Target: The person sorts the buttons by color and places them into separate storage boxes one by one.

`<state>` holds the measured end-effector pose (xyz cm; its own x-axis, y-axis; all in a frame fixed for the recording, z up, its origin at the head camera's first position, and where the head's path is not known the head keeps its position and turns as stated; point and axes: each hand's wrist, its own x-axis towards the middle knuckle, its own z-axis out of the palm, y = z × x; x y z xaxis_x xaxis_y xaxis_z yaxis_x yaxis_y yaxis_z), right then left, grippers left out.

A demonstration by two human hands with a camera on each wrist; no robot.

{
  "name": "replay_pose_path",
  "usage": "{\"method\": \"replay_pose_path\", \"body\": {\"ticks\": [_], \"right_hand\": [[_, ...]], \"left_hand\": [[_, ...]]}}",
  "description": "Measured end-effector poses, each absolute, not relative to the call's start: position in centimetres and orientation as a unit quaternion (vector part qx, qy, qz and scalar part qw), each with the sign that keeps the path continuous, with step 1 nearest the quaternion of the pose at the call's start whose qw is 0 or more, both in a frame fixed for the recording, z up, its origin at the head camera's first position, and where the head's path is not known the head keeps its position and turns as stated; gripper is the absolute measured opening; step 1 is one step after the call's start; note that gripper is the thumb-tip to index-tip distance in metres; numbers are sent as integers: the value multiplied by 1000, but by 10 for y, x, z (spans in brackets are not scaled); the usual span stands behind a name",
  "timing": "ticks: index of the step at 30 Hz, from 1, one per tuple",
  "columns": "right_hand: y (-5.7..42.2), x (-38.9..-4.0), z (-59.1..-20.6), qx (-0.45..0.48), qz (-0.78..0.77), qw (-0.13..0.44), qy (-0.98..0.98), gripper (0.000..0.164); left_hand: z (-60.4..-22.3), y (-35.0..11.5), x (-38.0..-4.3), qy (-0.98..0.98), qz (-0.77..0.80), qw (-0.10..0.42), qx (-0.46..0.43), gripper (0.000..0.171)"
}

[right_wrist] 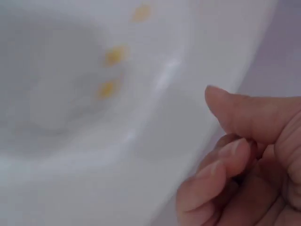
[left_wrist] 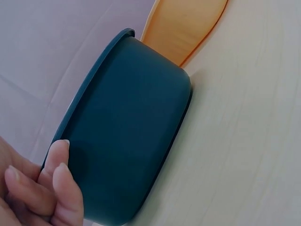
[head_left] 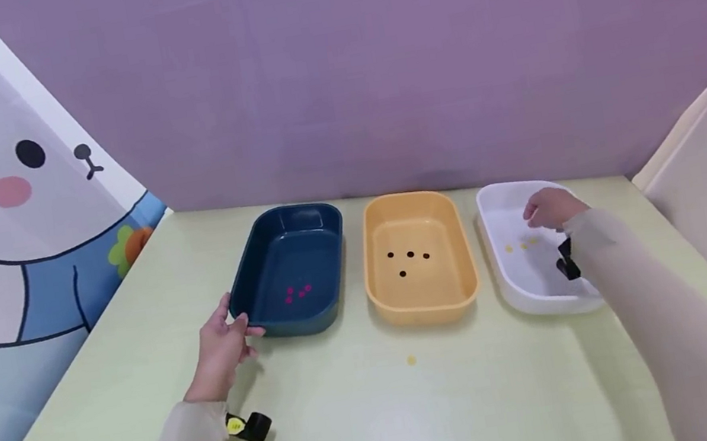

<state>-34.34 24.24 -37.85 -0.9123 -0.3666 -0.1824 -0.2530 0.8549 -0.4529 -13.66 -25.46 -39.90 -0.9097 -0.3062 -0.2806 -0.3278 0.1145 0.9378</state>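
Note:
At the near left corner of the dark blue tray (head_left: 301,327), my left hand (head_left: 221,349) holds the rim, with its fingers against the outer wall (left_wrist: 117,122) in the left wrist view. Several small pink pieces (head_left: 290,290) lie in that tray. Over the white tray (head_left: 518,295) hovers my right hand (head_left: 553,208), its fingers loosely bent and the thumb apart from them. Nothing shows between its fingertips in the right wrist view. Three small yellow pieces (right_wrist: 114,55), blurred there, lie on the white tray's floor.
Between the two trays stands a yellow-orange tray (head_left: 427,313) with several small black pieces (head_left: 410,254) in it. A single yellow piece (head_left: 411,359) lies on the pale table (head_left: 427,425) in front. A purple cloth wall (head_left: 373,78) rises behind the trays.

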Motion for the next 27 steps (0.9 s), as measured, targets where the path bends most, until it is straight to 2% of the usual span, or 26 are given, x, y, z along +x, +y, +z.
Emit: {"method": "replay_pose_path", "body": {"ticks": [6,11,14,20,23,27], "right_hand": [[204,-302,-332,-193,-326,116,918,21],[169,-254,-319,-333,-290,74,894,16],[155,-232,-325,-424,-257,63,866,17],[121,-204,-352,-530,-205,94,817,12],[101,-197,-372,-541,-167,112,817,10],[83,-191,-394,-492,-142,142,847,11]], "left_hand": [[-400,-253,-139,743,635,9,-211,62],[-397,-253,-137,746,630,9,-216,62],[-397,-252,-136,741,635,20,-216,63],[-396,-254,-136,741,639,22,-208,63],[-395,-257,-136,745,634,22,-208,63],[-395,-256,-139,745,636,27,-200,63]]}}
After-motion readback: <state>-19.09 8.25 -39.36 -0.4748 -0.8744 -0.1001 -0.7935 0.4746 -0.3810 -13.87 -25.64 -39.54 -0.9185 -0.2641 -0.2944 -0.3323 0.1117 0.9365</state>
